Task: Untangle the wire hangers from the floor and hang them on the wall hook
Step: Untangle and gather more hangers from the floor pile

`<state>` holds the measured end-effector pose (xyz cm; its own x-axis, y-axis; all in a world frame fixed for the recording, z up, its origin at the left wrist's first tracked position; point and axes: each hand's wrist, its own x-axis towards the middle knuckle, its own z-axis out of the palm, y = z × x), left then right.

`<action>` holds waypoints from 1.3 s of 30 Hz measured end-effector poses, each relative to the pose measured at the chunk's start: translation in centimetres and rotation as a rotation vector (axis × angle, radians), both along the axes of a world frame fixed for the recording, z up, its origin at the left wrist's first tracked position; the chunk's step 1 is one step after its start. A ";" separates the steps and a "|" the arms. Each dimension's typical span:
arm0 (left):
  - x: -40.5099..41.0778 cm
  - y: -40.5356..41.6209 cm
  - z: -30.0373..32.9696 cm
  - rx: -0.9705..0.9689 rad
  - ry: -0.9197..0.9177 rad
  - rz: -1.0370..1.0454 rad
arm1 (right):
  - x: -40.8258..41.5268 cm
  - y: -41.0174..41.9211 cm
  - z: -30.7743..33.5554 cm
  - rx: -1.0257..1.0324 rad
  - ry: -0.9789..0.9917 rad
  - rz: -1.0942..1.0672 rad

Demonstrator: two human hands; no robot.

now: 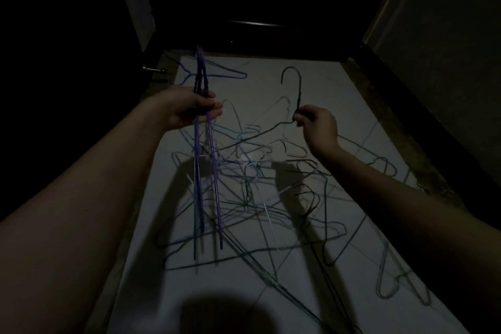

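Observation:
My left hand [193, 110] grips a bunch of purple wire hangers [210, 171] by their necks; their bodies hang down over the floor. My right hand [315, 123] pinches the neck of a dark wire hanger [296, 84], its hook standing up above my fingers and its shoulder wire trailing down to the left into the pile. A tangled pile of wire hangers [252, 187], blue, grey and black, lies on the pale tiled floor below both hands. No wall hook is visible in the dim room.
A single blue hanger [217, 73] lies apart at the far left of the floor. More loose hangers [393, 287] lie at the right. A dark door with a metal handle [153, 70] is at left, a dark doorway ahead, a wall [447, 35] at right.

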<state>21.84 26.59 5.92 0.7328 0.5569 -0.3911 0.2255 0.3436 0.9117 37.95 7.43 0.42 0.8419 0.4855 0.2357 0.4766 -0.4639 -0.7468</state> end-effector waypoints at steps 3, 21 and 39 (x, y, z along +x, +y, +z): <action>0.0 -0.1 0.4 0.002 -0.001 -0.002 | -0.3 -0.1 -0.1 -0.044 -0.090 0.003; 0.5 -3.8 1.7 0.053 0.087 -0.041 | -2.3 -6.0 -3.5 -0.139 0.731 0.120; -1.0 -6.2 0.8 0.079 0.107 -0.059 | -0.5 -11.4 -1.6 -0.057 0.327 0.084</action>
<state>20.86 20.39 6.70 0.7214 0.5466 -0.4252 0.3405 0.2546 0.9051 37.50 -3.92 -1.14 0.8251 0.5608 -0.0692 0.2548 -0.4785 -0.8403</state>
